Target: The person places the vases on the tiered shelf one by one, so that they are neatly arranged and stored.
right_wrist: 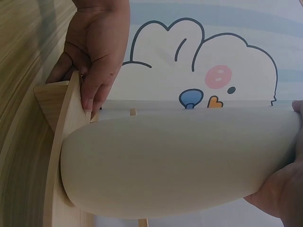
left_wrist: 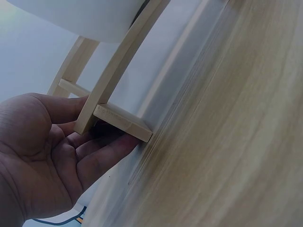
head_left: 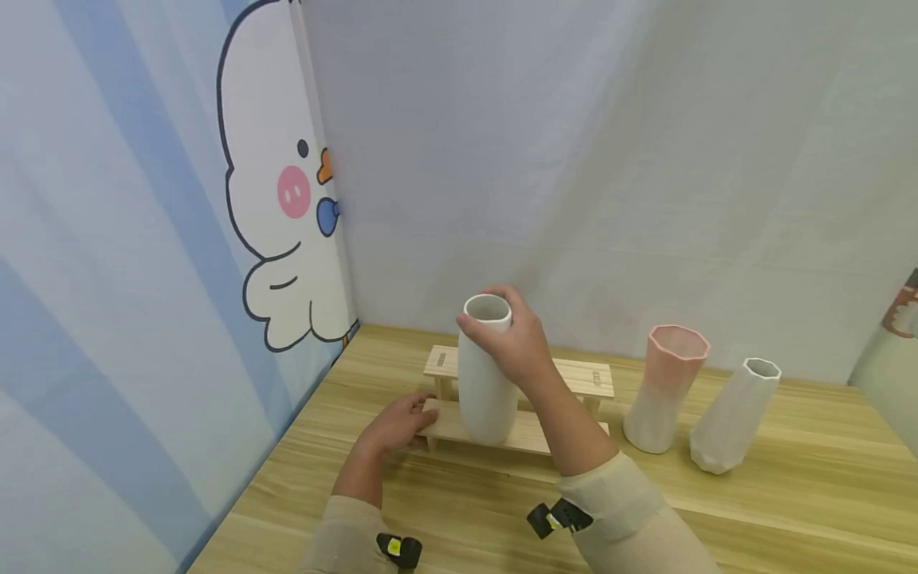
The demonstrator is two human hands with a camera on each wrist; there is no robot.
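A smooth white vase (head_left: 486, 391) stands upright on the lower step of a two-tier wooden stand (head_left: 545, 433); in the right wrist view the vase's base (right_wrist: 75, 165) meets the board. My right hand (head_left: 518, 339) grips the vase near its rim, thumb on the near side and fingers round the back. At the stand's left end, my left hand (head_left: 396, 426) holds the lower step. In the left wrist view, that hand (left_wrist: 52, 146) has its thumb against the board and its fingers curled under beside the end support (left_wrist: 124, 124).
Right of the stand are a pink-and-white vase (head_left: 656, 391) and a faceted white vase (head_left: 735, 418), both on the wood-grain table (head_left: 459, 510). A grey curtain (head_left: 574, 159) hangs behind. On the left is a blue-striped curtain (head_left: 129, 279) with a cartoon duck.
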